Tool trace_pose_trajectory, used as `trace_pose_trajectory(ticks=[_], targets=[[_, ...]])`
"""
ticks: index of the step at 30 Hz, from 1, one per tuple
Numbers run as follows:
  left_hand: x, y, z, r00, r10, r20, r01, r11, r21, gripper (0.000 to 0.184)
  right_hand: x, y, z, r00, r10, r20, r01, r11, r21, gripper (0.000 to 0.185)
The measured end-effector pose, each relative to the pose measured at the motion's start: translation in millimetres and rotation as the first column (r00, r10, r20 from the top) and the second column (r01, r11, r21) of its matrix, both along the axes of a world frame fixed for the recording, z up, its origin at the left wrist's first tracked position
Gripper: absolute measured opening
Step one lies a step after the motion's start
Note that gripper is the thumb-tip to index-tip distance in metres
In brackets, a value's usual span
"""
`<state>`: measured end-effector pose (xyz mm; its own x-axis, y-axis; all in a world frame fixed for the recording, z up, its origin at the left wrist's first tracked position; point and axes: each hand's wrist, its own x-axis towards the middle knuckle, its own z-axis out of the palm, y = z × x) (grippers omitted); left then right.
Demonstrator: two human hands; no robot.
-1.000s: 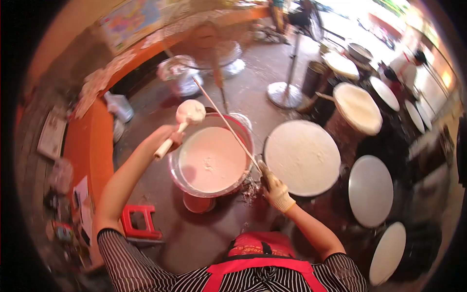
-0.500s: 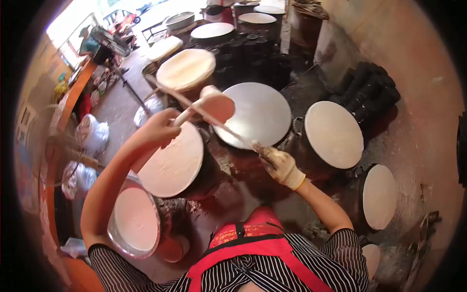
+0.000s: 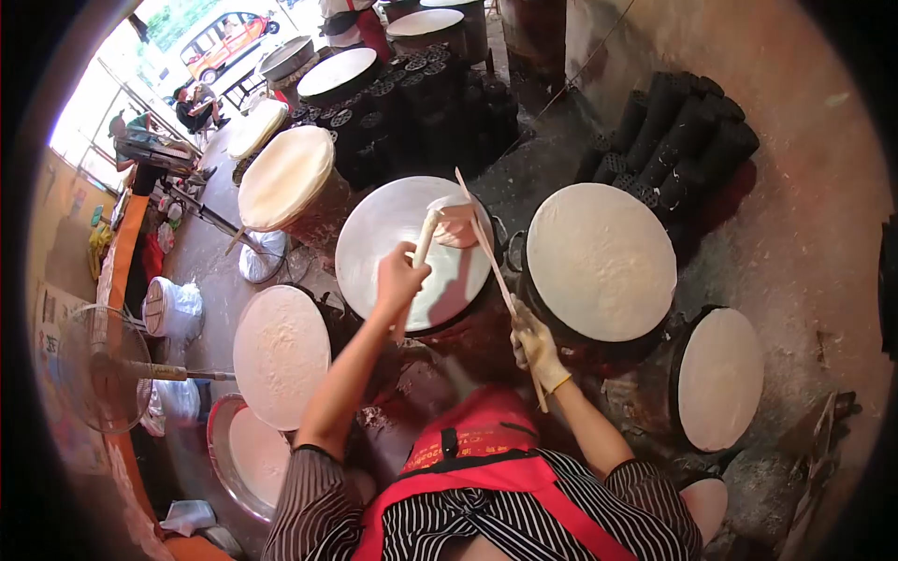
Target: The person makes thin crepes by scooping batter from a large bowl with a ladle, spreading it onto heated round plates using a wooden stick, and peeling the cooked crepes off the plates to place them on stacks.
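My bare left hand (image 3: 400, 279) is closed round the handle of a ladle (image 3: 428, 236), whose bowl is over a round metal griddle (image 3: 365, 257). Pale batter (image 3: 456, 229) shows at the ladle's bowl. My right hand (image 3: 535, 344), in a stained glove, grips a long thin wooden stick (image 3: 496, 266). The stick slants up across the griddle's right side, its upper end beside the ladle. Right of it is a second griddle (image 3: 601, 262) covered with a pale layer. A third covered griddle (image 3: 282, 357) sits to the lower left.
Black honeycomb briquettes (image 3: 678, 140) are piled by the right wall. A round stack of pale sheets (image 3: 286, 178) stands at the upper left. A batter tub (image 3: 224, 439) is at the lower left, below a standing fan (image 3: 105, 367). Another covered griddle (image 3: 720, 379) is at the right.
The view has turned right, from the batter tub to the griddles. My left hand has brought the ladle from above the tub to over the bare griddle. The stick now points more upright.
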<state>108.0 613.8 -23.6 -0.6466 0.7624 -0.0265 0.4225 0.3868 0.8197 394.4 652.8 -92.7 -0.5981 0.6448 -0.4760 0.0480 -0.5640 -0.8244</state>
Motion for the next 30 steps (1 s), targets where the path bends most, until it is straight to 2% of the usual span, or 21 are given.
trace_pose_trajectory(ticks=[2, 3, 4, 5, 8, 9, 11, 12, 13, 14, 15, 16, 17, 20, 21, 22, 23, 24, 25, 26, 30], targets=[[17.5, 18.4, -24.0, 0.948, 0.093, 0.303, -0.123, 0.989, 0.082, 0.025, 2.6, -7.0, -16.7, 1.0, 0.004, 0.01, -0.004, 1.0, 0.002, 0.058], [16.3, 24.8, -44.4, 0.901, 0.104, 0.422, -0.173, 0.976, 0.129, 0.021, -4.6, -11.9, -63.6, 0.997, -0.065, -0.032, 0.072, 0.94, 0.333, 0.055], [20.2, 32.7, -42.1, 0.84, 0.103, 0.532, -0.228, 0.958, 0.174, 0.018, -22.6, -12.6, -69.3, 0.989, -0.114, -0.097, 0.15, 0.765, 0.627, 0.052], [21.8, 38.2, -38.5, 0.802, 0.098, 0.589, -0.233, 0.96, 0.157, 0.03, -18.3, -15.6, -71.5, 0.989, -0.107, 0.103, 0.015, 0.762, 0.648, 0.045], [9.8, 55.4, -13.8, 0.685, 0.041, 0.727, -0.334, 0.905, 0.264, 0.032, -38.2, -3.7, -48.1, 0.9, -0.106, 0.422, -0.204, 0.754, 0.624, 0.045], [-1.6, 58.0, -4.2, 0.613, -0.007, 0.79, -0.363, 0.885, 0.29, 0.023, -49.6, 0.7, -52.2, 0.9, -0.099, 0.425, -0.21, 0.755, 0.621, 0.045], [-16.9, 52.4, 31.2, 0.476, -0.288, 0.831, -0.329, 0.818, 0.472, 0.044, -77.7, 11.9, -73.7, 0.906, -0.181, 0.382, -0.103, 0.782, 0.614, 0.045], [-25.7, 47.2, 55.9, 0.295, -0.444, 0.846, -0.372, 0.762, 0.53, 0.048, -94.2, 15.9, -84.7, 0.906, -0.18, 0.383, -0.107, 0.779, 0.617, 0.045], [-28.8, 35.8, 87.9, 0.046, -0.638, 0.769, -0.426, 0.684, 0.592, 0.05, -111.9, 20.6, -94.8, 0.916, -0.304, 0.262, -0.013, 0.631, 0.776, 0.044], [-37.6, 28.8, 110.2, 0.057, -0.724, 0.688, -0.381, 0.621, 0.685, 0.051, -123.1, 25.6, -97.7, 0.91, -0.399, 0.117, 0.081, 0.448, 0.89, 0.043], [-54.8, 22.8, 125.9, -0.048, -0.786, 0.617, -0.326, 0.596, 0.734, 0.047, -126.2, 30.5, -85.4, 0.911, -0.395, 0.119, 0.076, 0.445, 0.892, 0.043], [-63.0, 12.9, 141.4, -0.102, -0.803, 0.587, -0.283, 0.589, 0.757, 0.045, -126.6, 33.1, -61.3, 0.961, -0.249, 0.123, 0.138, 0.812, 0.568, 0.041], [-63.9, 0.5, 154.5, -0.073, -0.778, 0.624, -0.282, 0.616, 0.735, 0.041, -125.5, 31.5, -43.2, 0.992, -0.117, 0.054, 0.111, 0.988, 0.106, 0.04], [-75.8, -46.5, 138.0, 0.027, -0.606, 0.795, -0.258, 0.764, 0.591, 0.023, -108.4, 19.1, -34.6, 0.969, -0.184, -0.166, 0.151, 0.97, -0.19, 0.038], [-69.7, -67.7, 125.8, 0.093, -0.509, 0.856, -0.263, 0.817, 0.514, 0.02, -105.2, 6.6, -49.1, 0.955, -0.265, -0.133, 0.234, 0.949, -0.209, 0.036], [-62.6, -90.6, 107.9, 0.164, -0.361, 0.918, -0.271, 0.878, 0.394, 0.025, -99.3, -10.2, -60.9, 0.905, -0.357, -0.233, 0.293, 0.918, -0.267, 0.033], [-55.8, -117.4, 81.5, 0.301, -0.238, 0.923, -0.218, 0.926, 0.309, 0.028, -102.2, -25.9, -63.7, 0.896, -0.417, -0.156, 0.367, 0.89, -0.27, 0.032], [-43.0, -140.8, 60.8, 0.345, -0.144, 0.927, -0.243, 0.941, 0.237, 0.029, -112.3, -39.8, -65.2, 0.876, -0.475, -0.08, 0.44, 0.857, -0.267, 0.031], [-20.9, -158.3, 57.3, 0.437, 0.01, 0.899, -0.298, 0.945, 0.135, 0.029, -122.1, -52.6, -57.8, 0.879, -0.465, -0.104, 0.44, 0.876, -0.198, 0.029], [-9.8, -177.0, 35.2, 0.474, 0.09, 0.876, -0.36, 0.928, 0.099, 0.028, -132.5, -56.0, -51.5, 0.891, -0.441, -0.106, 0.4, 0.875, -0.273, 0.029], [24.3, -242.9, 4.8, 0.574, 0.263, 0.776, -0.486, 0.872, 0.064, 0.021, -207.3, -49.6, -20.1, 0.896, -0.443, 0.026, 0.443, 0.891, -0.1, 0.033]])
